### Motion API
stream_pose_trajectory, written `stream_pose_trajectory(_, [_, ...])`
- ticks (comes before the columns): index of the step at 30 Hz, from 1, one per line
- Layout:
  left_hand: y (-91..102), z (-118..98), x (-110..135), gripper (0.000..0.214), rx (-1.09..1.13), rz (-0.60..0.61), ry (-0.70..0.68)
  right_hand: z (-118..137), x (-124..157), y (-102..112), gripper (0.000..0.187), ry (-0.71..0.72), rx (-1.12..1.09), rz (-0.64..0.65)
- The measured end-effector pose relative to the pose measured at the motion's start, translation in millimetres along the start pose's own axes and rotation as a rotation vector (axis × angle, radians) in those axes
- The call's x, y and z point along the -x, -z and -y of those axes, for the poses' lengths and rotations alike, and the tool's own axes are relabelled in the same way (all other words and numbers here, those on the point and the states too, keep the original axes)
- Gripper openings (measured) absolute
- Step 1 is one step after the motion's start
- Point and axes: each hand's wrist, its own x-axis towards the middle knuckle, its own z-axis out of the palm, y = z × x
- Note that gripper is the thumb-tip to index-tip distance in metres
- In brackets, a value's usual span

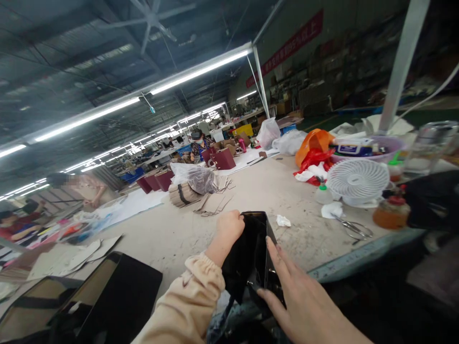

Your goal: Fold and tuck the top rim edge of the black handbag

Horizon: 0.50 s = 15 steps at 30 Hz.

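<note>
A black box-shaped bag point(245, 258) with an open top and dark lining stands tilted at the table's front edge. My left hand point(228, 231), in a cream sleeve, is closed over its far left rim. On the right, my right hand point(299, 289) has its fingers along the side wall and its thumb on a nearer black part, with the bag's edge between them. Small shiny metal bits show near that thumb. The inside of the bag is too dark to make out. At lower left are more black box-shaped pieces point(124, 291) with tan insides.
Flat tan pieces point(211, 203) and a bundle point(183, 194) lie beyond my hands. Maroon boxes point(224, 159) stand farther back. To the right are scissors point(355, 230), a white fan point(357, 179), a jar of amber liquid point(390, 213) and an orange bag point(313, 143). Other people work at left and behind.
</note>
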Motion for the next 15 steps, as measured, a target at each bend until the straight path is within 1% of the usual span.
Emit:
stream_pose_trajectory(2, [2.9,1.0,-0.1,0.031,0.034,0.017,0.032,10.4,10.5,-1.3,0.089,0.03,0.032,0.019])
stream_pose_trajectory(3, [4.5,2.0,-0.4,0.03,0.052,0.026,0.051,14.0,13.2,-1.2,0.091,0.046,0.055,0.022])
stream_pose_trajectory(5, [7.9,5.7,-1.0,0.028,0.091,0.049,0.094,15.9,14.9,-1.9,0.097,0.068,0.091,0.032])
stream_pose_trajectory(6, [9.8,8.8,-1.0,0.027,0.113,0.063,0.115,13.4,13.7,-3.0,0.096,0.066,0.092,0.046])
stream_pose_trajectory(8, [14.1,17.8,0.1,0.026,0.164,0.101,0.153,0.9,6.8,-6.0,0.084,0.031,0.057,0.086])
stream_pose_trajectory(10, [18.7,30.3,3.7,0.028,0.228,0.158,0.182,-19.1,-5.0,-8.0,0.072,-0.059,0.008,0.091])
stream_pose_trajectory(11, [20.9,37.3,6.6,0.029,0.266,0.191,0.195,-30.2,-11.8,-8.1,0.071,-0.084,-0.026,0.076])
stream_pose_trajectory(13, [24.3,51.8,14.4,0.029,0.351,0.263,0.222,-49.9,-24.9,-6.9,0.071,-0.07,-0.102,0.063])
stream_pose_trajectory(15, [25.4,65.2,24.7,0.029,0.446,0.324,0.251,-62.6,-35.5,-6.0,0.075,-0.058,-0.148,0.051])
